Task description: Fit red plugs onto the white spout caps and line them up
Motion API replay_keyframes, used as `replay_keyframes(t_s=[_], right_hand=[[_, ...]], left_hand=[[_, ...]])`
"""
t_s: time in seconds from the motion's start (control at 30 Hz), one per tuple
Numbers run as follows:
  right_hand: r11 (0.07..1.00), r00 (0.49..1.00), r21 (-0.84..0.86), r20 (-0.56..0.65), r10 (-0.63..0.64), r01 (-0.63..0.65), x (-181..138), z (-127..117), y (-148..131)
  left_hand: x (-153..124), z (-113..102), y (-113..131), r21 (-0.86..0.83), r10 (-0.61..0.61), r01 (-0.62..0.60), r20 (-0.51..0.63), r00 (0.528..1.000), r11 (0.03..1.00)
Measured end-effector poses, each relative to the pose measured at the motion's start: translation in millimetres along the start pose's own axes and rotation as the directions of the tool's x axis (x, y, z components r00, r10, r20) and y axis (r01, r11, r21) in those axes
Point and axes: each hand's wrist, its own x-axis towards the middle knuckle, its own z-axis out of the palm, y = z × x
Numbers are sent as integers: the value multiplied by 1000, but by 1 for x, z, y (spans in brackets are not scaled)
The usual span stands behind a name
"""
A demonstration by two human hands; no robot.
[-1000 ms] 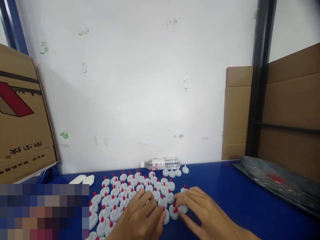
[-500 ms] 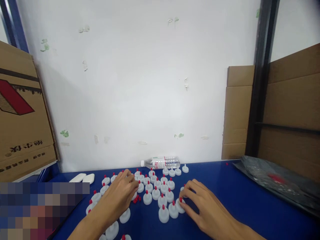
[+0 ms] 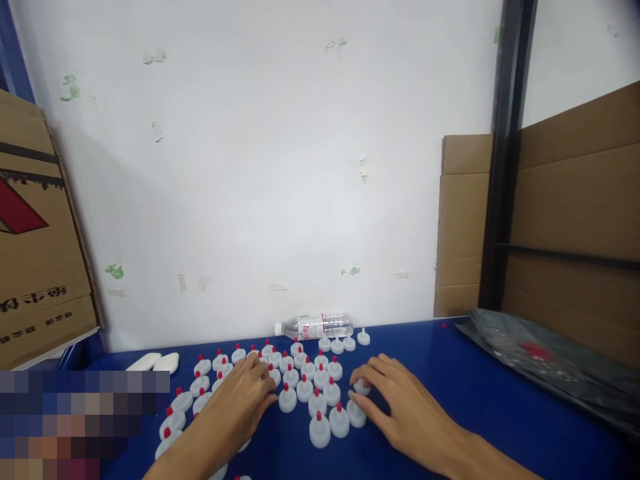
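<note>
Several white caps with red tips (image 3: 305, 390) stand in a cluster on the blue table (image 3: 450, 373). My left hand (image 3: 240, 403) lies palm down over the left part of the cluster, fingers bent and pressed together; what is under them is hidden. My right hand (image 3: 400, 407) rests at the cluster's right edge. Its thumb and fingers curl round a white cap (image 3: 361, 385), and another cap (image 3: 356, 415) sits just below the thumb. Three plain white caps without red tips (image 3: 345, 344) stand near the back.
A plastic water bottle (image 3: 315, 327) lies against the white wall. Two white oblong pieces (image 3: 153, 362) lie at the left. A cardboard box (image 3: 35, 267) stands at far left, cardboard sheets (image 3: 570, 220) at right, and a grey plastic bag (image 3: 545, 360) on the table's right side.
My left hand moved left over the cluster, then drew slightly back toward me. My right hand shifted from the front caps to a cap at the right edge. The view panned slightly right.
</note>
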Motion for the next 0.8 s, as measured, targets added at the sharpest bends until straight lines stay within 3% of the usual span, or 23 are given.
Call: replay_keyframes(t_s=[0.17, 0.3, 0.5, 0.67, 0.8], right_hand=[[1000, 1000, 5, -24, 5, -5, 6, -7, 9], [996, 996, -21, -18, 92, -92, 11, -7, 33], [972, 967, -56, 105, 231, -226, 15, 0, 77], [974, 956, -70, 187, 225, -216, 15, 5, 91], [980, 975, -93, 121, 184, -174, 16, 6, 90]], left_hand=[[0, 4, 2, -4, -11, 11, 21, 1000, 1000], [0, 9, 5, -3, -8, 8, 20, 1000, 1000], [0, 8, 5, -13, -4, 5, 7, 1000, 1000], [-6, 5, -2, -52, -5, 4, -23, 1000, 999], [-7, 2, -10, -90, -4, 0, -41, 999, 996]])
